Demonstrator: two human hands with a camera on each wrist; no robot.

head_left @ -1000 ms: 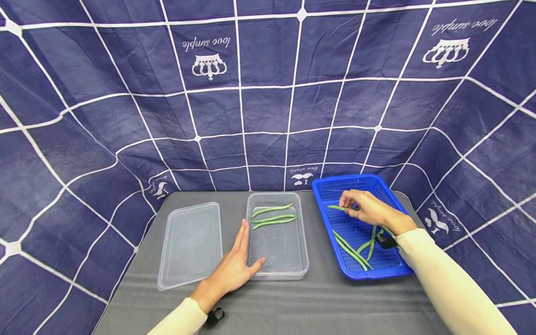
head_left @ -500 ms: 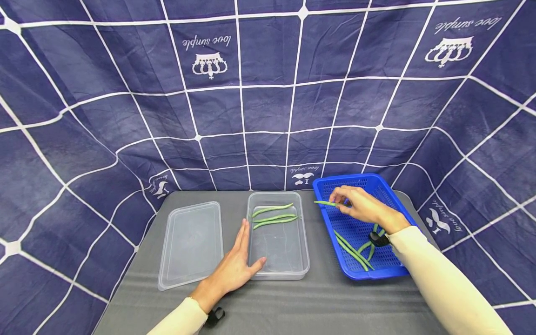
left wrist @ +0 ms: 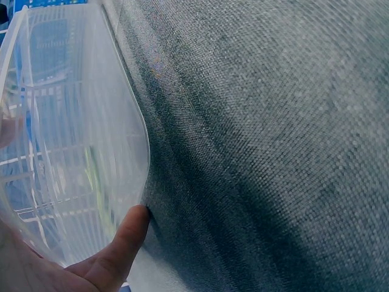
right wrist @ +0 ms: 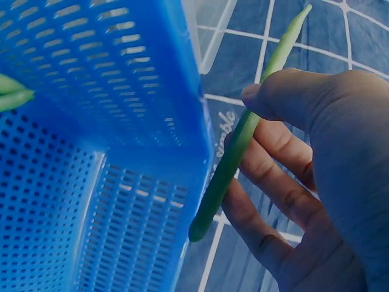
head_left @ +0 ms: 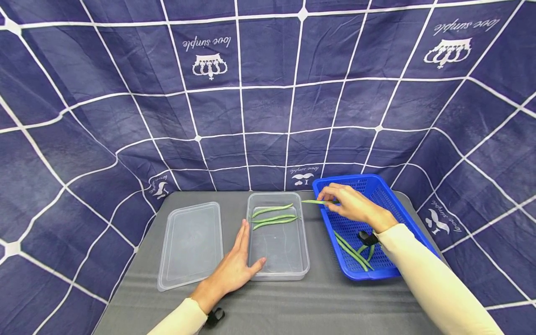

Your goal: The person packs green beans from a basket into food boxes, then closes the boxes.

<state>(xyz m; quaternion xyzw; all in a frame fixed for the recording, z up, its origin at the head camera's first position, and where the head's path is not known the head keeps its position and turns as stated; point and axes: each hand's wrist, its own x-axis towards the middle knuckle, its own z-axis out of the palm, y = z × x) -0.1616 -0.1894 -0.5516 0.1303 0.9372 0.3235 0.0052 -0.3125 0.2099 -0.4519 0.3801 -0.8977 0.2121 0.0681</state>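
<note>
Between thumb and fingers my right hand [head_left: 349,204] pinches a green bean [right wrist: 243,131] over the left rim of the blue basket [head_left: 377,274]. In the head view the tip of that bean points left, close to the clear plastic container [head_left: 276,251]. Several green beans [head_left: 274,222] lie crosswise at the far end of the container. My left hand [head_left: 234,267] rests against the container's left and near side with its fingers straight; the left wrist view shows its thumb [left wrist: 124,246] at the container wall. More green beans [head_left: 351,251] lie in the near part of the basket.
A clear plastic lid [head_left: 192,244] lies flat to the left of the container. All stand on a grey cloth-covered table [head_left: 289,307]. A blue curtain with white lines [head_left: 268,111] encloses the back and sides.
My right hand has moved left with the green bean, from inside the basket to above its left rim. My left hand and the container have stayed in place.
</note>
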